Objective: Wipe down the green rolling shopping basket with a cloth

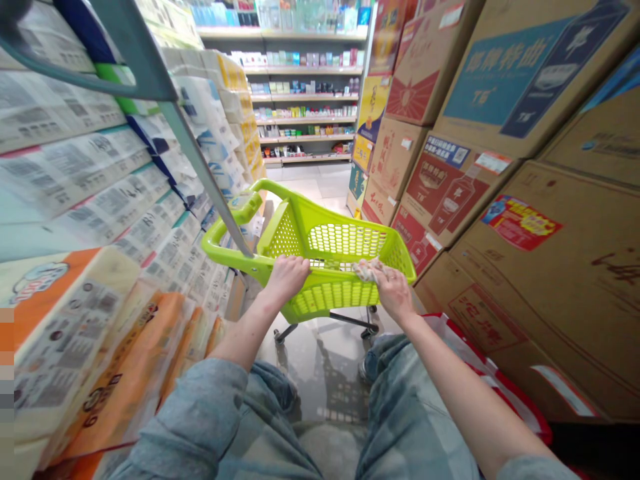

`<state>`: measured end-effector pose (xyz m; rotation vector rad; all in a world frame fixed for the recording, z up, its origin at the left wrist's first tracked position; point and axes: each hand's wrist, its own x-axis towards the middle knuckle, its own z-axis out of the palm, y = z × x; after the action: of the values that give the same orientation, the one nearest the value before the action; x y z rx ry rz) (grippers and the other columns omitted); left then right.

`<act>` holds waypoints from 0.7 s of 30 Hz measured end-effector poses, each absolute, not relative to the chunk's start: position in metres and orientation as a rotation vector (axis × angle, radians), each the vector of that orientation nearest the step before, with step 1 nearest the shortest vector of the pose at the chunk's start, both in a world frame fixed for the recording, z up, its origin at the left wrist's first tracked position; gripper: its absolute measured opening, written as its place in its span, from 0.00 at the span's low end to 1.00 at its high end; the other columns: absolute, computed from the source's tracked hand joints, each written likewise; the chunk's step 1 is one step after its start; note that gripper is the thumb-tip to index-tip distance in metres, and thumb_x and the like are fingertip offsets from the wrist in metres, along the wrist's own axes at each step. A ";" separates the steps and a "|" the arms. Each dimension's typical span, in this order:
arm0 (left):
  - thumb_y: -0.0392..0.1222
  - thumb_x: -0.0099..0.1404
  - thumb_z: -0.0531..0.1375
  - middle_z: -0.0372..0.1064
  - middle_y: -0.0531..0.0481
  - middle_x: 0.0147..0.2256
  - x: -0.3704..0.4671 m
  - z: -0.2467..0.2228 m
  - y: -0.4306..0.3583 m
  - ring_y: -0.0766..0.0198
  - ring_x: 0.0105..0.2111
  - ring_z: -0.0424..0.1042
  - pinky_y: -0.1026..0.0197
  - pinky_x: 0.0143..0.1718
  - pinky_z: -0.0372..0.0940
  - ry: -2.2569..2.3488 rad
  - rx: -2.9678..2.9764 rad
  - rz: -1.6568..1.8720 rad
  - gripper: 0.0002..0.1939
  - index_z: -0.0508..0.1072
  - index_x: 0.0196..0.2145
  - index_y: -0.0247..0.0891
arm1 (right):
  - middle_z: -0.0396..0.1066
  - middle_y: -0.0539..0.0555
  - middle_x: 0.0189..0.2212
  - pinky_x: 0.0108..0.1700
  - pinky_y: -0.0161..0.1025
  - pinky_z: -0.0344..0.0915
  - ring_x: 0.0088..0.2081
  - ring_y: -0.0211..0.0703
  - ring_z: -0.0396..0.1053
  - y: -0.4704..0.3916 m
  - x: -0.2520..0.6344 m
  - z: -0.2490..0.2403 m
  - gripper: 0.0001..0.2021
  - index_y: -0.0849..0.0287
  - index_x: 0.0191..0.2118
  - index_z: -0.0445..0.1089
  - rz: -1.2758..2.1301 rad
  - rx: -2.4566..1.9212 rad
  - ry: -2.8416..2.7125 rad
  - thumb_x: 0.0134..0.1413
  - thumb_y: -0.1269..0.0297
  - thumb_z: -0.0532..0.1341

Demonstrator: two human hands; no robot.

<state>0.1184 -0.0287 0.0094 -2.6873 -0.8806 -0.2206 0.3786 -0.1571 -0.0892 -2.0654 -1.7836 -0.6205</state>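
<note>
A lime-green shopping cart [345,230] with perforated plastic sides stands sideways in front of me. My left hand [290,275] is closed over the near rim of its basket, left of the middle. Further right, my right hand [395,291] holds a crumpled pale cloth [370,269] against the same rim, near the basket's right end. The cart's handle [225,233] is at its left end. Below the basket, wheels rest on the shiny floor. My fingertips on the basket's inner side are partly hidden.
Packs of tissue paper [135,193] are stacked along the left. A grey pole [205,173] slants down in front of the cart's handle. Cardboard cartons [540,267] rise on the right, with a red-and-white bag [465,347] below. Stocked shelves [305,97] stand at the back.
</note>
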 end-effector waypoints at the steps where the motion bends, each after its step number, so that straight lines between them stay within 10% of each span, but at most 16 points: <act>1: 0.41 0.66 0.52 0.71 0.42 0.32 0.120 0.010 -0.030 0.52 0.35 0.70 0.55 0.33 0.54 -0.884 -2.690 -0.223 0.09 0.69 0.34 0.34 | 0.65 0.63 0.48 0.50 0.47 0.56 0.48 0.51 0.58 -0.165 0.391 -0.093 0.18 0.60 0.53 0.66 -0.650 -2.072 -1.731 0.59 0.69 0.51; 21: 0.39 0.66 0.50 0.71 0.41 0.32 0.123 0.007 -0.036 0.54 0.36 0.70 0.55 0.35 0.54 -0.918 -2.694 -0.263 0.10 0.70 0.33 0.34 | 0.70 0.62 0.30 0.33 0.42 0.57 0.31 0.51 0.65 -0.174 0.385 -0.125 0.18 0.61 0.39 0.66 -0.403 -2.034 -0.519 0.56 0.51 0.49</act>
<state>0.1230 -0.0359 0.0074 -2.6940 -0.9180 -0.2629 0.3849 -0.1742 -0.1251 -2.0341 -0.5189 -0.4031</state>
